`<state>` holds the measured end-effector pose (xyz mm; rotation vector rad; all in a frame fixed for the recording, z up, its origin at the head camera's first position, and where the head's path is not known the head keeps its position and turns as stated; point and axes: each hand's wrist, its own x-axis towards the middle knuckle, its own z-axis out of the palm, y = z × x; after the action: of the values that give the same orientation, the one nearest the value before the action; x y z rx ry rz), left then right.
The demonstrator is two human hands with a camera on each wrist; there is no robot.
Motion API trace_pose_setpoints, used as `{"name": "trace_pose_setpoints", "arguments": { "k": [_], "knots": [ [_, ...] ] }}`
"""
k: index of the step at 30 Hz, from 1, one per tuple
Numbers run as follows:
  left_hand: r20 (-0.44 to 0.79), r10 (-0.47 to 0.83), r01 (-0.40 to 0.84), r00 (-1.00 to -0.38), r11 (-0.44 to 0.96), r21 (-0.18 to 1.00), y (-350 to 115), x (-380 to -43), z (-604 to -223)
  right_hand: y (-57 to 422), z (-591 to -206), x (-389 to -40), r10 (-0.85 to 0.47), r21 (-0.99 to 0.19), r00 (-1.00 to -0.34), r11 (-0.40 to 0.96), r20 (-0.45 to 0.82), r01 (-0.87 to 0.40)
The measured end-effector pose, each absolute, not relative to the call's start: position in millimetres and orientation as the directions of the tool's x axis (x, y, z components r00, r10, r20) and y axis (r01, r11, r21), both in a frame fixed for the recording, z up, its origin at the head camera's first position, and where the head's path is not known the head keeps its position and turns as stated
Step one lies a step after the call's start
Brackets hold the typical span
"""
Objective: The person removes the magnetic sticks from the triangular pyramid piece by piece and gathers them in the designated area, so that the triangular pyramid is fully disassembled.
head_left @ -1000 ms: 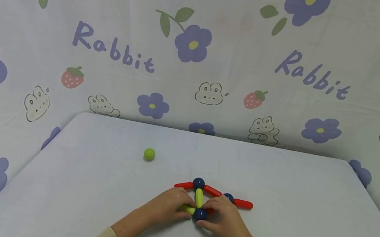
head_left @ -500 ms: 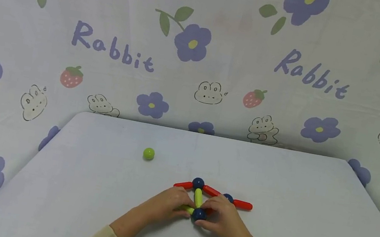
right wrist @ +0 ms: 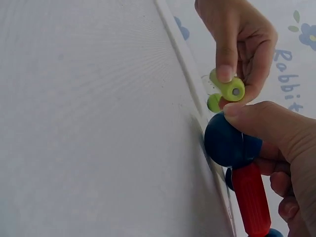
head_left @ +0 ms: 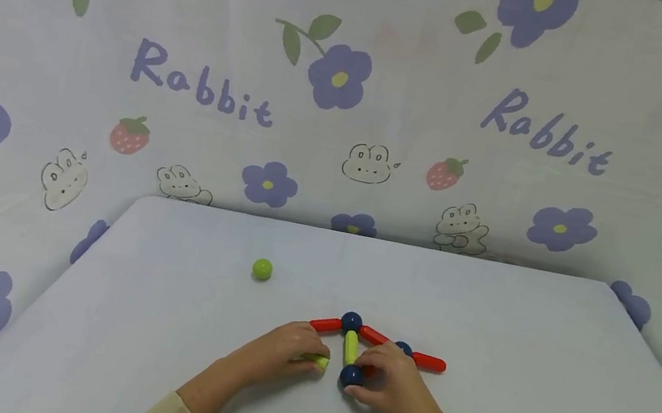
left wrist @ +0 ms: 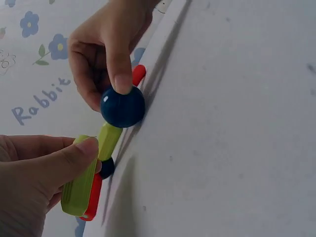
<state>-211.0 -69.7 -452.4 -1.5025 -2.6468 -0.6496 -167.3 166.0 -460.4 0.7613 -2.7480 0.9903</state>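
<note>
My left hand (head_left: pixel 281 354) pinches a yellow-green magnetic rod (left wrist: pixel 79 192) between thumb and fingers; its grey metal end shows in the right wrist view. A gap separates this rod from the near dark blue ball (head_left: pixel 352 376), which my right hand (head_left: pixel 394 383) holds with the thumb on it. From that ball a second yellow-green rod (head_left: pixel 350 347) runs to the far blue ball (head_left: pixel 352 322), and a red rod (right wrist: pixel 252 200) leads off under my right fingers. Red rods (head_left: pixel 325 325) extend both ways from the far ball. Another blue ball (head_left: pixel 404 348) is partly hidden behind my right hand.
A loose bright green ball (head_left: pixel 262 268) lies toward the back left of the white table (head_left: pixel 514 322). One more red rod (head_left: pixel 430 362) sticks out to the right of the structure. Behind the table hangs a flowered cloth (head_left: pixel 218 15).
My left hand has shifted left with its yellow-green rod, whose end was at the near blue ball before and is now apart from it. My right hand keeps its hold on the ball.
</note>
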Motion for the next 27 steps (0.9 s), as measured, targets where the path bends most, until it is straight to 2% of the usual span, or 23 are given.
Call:
{"name": "trace_pose_setpoints", "arguments": {
  "k": [2, 7, 16, 27],
  "knots": [
    [0.237, 0.807, 0.821, -0.541, 0.446, 0.355, -73.3, -210.6, -451.0, 166.4, -460.1, -167.2, -0.415, -0.578, -0.868, 0.651, 0.271, -0.492],
    [0.247, 0.736, 0.764, -0.63, 0.533, 0.363, -92.2, -209.4, -447.4, 165.3, -459.2, -166.9, -0.419, -0.591, -0.873, 0.649, 0.247, -0.479],
    [0.402, 0.618, 0.735, -0.676, 0.607, 0.302, -144.6, -221.6, -441.7, 167.6, -458.6, -166.7, -0.413, -0.592, -0.876, 0.65, 0.25, -0.476],
    [0.362, 0.453, 0.556, -0.815, 0.788, 0.266, -201.4, -240.7, -449.5, 168.8, -461.2, -166.1, -0.402, -0.597, -0.88, 0.651, 0.254, -0.47]
  ]
}}
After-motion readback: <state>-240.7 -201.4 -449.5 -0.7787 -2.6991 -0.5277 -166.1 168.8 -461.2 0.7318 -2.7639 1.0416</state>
